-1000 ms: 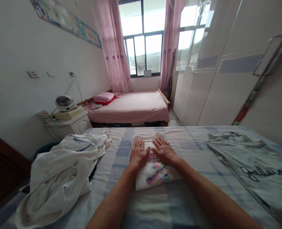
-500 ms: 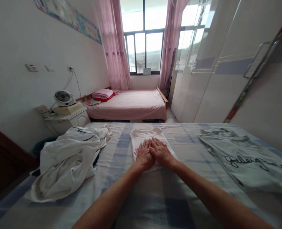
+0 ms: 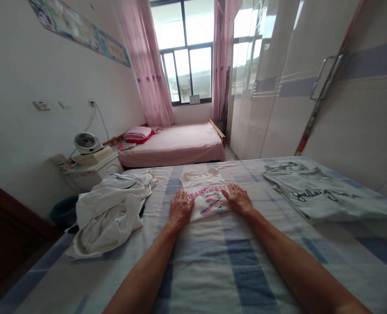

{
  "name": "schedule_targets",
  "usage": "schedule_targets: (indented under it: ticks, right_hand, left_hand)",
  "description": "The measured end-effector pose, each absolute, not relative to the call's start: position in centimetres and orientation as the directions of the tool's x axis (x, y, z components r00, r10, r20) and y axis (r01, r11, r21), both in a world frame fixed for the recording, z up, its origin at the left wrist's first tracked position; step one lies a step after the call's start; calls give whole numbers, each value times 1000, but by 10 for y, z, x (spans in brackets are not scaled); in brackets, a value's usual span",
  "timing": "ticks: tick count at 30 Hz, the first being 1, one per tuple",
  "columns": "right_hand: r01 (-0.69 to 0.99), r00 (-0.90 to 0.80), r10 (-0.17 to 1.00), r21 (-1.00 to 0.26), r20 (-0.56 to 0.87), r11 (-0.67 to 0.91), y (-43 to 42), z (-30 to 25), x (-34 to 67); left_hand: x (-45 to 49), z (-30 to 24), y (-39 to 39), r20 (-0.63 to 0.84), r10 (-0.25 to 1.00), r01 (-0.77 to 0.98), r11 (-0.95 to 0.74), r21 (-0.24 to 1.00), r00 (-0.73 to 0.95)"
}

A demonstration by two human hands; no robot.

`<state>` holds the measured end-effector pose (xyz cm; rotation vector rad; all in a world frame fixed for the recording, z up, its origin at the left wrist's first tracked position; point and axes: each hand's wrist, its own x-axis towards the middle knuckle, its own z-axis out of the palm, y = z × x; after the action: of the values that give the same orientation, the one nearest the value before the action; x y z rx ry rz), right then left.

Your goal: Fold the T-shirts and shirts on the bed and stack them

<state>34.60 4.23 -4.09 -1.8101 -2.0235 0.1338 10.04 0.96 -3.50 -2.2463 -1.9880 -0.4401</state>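
Note:
A folded white T-shirt with pink lettering and a colourful print lies flat on the bed with the blue-and-white checked sheet. Along its left edge rests my left hand, palm down with fingers extended. My right hand lies on the shirt's right edge, its fingers also stretched out. Neither hand grips the cloth. The print shows between them.
To the left is a rumpled heap of white clothes. A pale grey-green shirt with black script is spread at the right. Beyond stand a pink bed, a small fan on a cabinet, and a tall wardrobe.
My hands were together on the middle of the folded T-shirt. They have moved apart to its left and right edges, uncovering the print. The view has shifted slightly.

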Motion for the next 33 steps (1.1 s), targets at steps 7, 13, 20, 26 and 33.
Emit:
schedule_targets:
  ticks: [7, 13, 20, 26, 33]
  right_hand:
    - [842, 150, 901, -530, 406, 99, 35, -11, 360]
    - [542, -329, 934, -838, -139, 66, 5, 14, 334]
    - [145, -521, 779, -936, -349, -322, -16, 7, 301]
    - [-592, -172, 979, -783, -109, -191, 2, -26, 280]
    - [-637, 77, 987, -768, -141, -60, 15, -16, 292]
  left_hand:
    - [123, -19, -16, 323, 699, 723, -688, 59, 638]
    - [140, -14, -20, 277, 789, 803, -590, 88, 549]
    - [129, -12, -15, 303, 931, 927, -283, 247, 204]
    - [126, -22, -12, 471, 772, 814, -555, 171, 427]
    - [121, -21, -13, 644, 701, 697, -626, 349, 306]
